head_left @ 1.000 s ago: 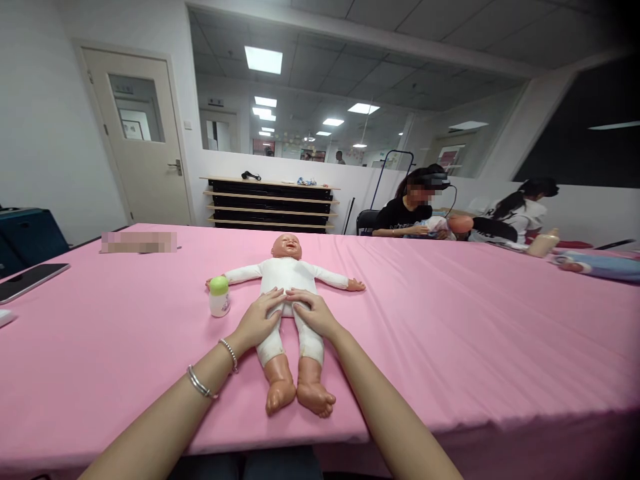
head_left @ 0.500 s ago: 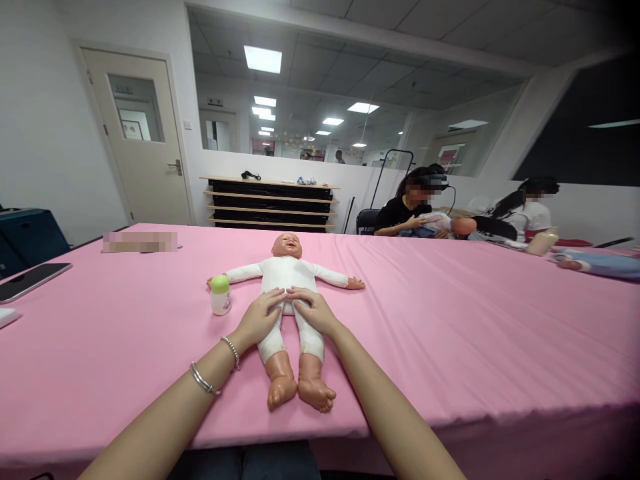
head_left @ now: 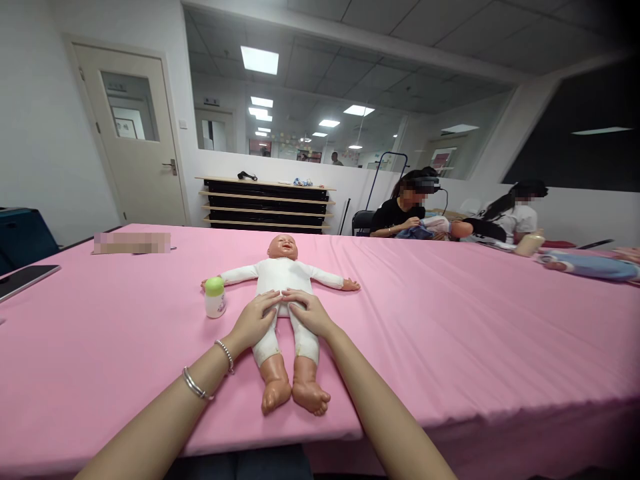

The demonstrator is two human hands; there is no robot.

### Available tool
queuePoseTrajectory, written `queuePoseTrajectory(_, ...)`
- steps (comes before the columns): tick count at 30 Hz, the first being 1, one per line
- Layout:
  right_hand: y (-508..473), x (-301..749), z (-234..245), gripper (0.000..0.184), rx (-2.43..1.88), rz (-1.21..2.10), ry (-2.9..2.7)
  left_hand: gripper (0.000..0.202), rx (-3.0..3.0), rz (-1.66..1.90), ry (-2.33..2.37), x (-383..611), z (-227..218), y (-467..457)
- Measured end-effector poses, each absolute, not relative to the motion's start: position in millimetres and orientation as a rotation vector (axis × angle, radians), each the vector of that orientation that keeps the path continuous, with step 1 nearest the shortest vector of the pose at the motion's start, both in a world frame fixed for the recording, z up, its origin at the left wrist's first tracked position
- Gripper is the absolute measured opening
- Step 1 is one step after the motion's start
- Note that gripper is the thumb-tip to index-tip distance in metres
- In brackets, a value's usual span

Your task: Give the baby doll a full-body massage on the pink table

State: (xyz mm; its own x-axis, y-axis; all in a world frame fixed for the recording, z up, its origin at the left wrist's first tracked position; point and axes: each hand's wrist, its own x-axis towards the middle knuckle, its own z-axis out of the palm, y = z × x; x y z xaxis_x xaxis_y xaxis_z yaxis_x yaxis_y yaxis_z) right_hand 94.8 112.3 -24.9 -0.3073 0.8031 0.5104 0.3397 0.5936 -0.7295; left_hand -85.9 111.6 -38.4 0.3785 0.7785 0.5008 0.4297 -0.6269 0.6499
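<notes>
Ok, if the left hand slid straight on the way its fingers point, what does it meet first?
The left hand would probably meet the right hand, whose fingertips lie just ahead on the belly of the doll.

One white-suited doll point(head_left: 283, 277), one green-capped bottle point(head_left: 215, 298), two bracelets point(head_left: 226, 355), two seated people point(head_left: 397, 217), left hand point(head_left: 254, 321) and right hand point(head_left: 311, 313).

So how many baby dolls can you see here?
3. The white-suited doll lies face up at the near edge; a second doll is with the seated person in black; a blue-clad doll lies far right. Another may be cut off beyond it.
</notes>
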Motion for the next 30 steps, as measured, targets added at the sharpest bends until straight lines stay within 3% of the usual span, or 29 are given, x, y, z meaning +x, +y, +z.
queuePoseTrajectory(30, 113.7, 96.0, -27.3, 0.031, -0.907, 0.588, -1.921, 0.040, 2.218, 1.136, 1.046, -86.1, -37.4, 110.7)
